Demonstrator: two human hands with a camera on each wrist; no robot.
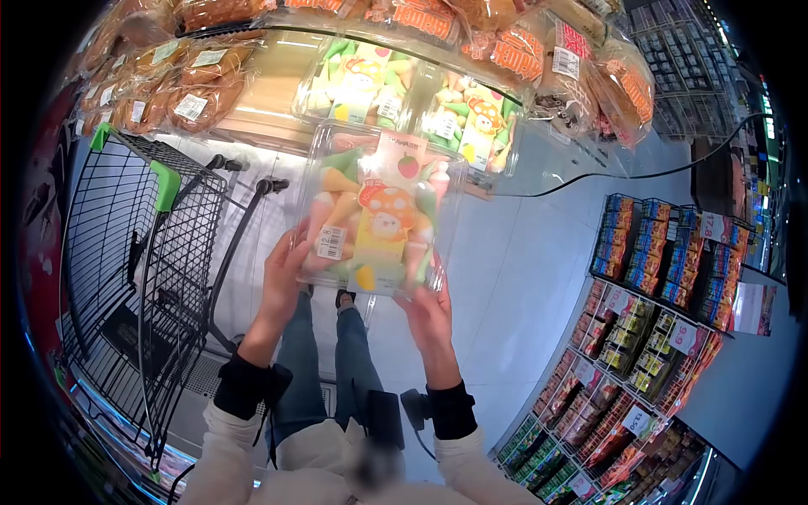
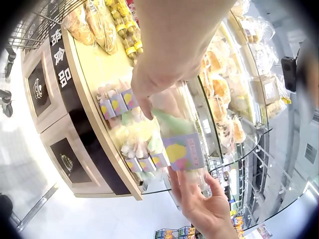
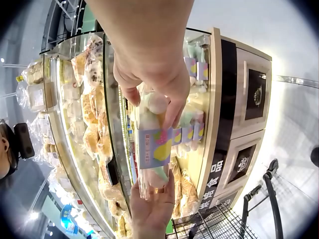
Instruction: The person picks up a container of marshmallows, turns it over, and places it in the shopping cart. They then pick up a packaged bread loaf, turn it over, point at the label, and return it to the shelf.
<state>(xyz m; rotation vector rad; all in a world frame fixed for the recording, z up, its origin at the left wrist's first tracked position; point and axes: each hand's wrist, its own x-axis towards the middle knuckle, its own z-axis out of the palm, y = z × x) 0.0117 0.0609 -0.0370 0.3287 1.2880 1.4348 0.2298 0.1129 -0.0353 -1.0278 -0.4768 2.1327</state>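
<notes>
Both hands hold a clear plastic box (image 1: pixel 383 210) of pastel twisted candies with a strawberry and mushroom label, in front of the body in the head view. The left hand (image 1: pixel 288 268) grips its lower left side, beside a barcode sticker. The right hand (image 1: pixel 427 310) grips the lower right corner. In the left wrist view the box's edge (image 2: pixel 182 149) shows between the left hand (image 2: pixel 167 47) and the right hand (image 2: pixel 207 206). From the right wrist, the box (image 3: pixel 155 147) stands between the right hand (image 3: pixel 149 55) and the left hand (image 3: pixel 152 211).
Similar boxes (image 1: pixel 358 80) lie on the shelf beyond, with bagged breads (image 1: pixel 202 84) to the left and more bread (image 1: pixel 505 55) to the right. A black wire cart (image 1: pixel 160 252) with green corners stands at left. A snack rack (image 1: pixel 623 337) stands at right.
</notes>
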